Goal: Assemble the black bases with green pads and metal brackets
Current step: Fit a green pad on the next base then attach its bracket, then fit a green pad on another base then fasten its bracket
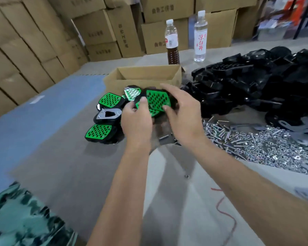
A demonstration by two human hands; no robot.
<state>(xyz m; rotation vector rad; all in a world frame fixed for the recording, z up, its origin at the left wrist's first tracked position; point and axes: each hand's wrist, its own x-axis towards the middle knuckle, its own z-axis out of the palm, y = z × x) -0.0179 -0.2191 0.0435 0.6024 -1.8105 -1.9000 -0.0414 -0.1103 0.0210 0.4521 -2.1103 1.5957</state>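
Green pad (157, 100) on its black base sits gripped between my left hand (136, 119) and right hand (182, 112), fingers (143, 101) clamping its edges above the tabletop (96, 166), probably to seat it squarely.

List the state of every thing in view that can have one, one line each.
Cardboard box: open at the top, contents not visible.
Brown-liquid bottle: upright, capped, roughly half full.
Clear bottle: upright, capped.
Held green-padded piece: lifted, pad facing up.
Left hand: grips the held piece.
Right hand: fingers rest on the held piece.
Piece with metal bracket: lying bracket side up.
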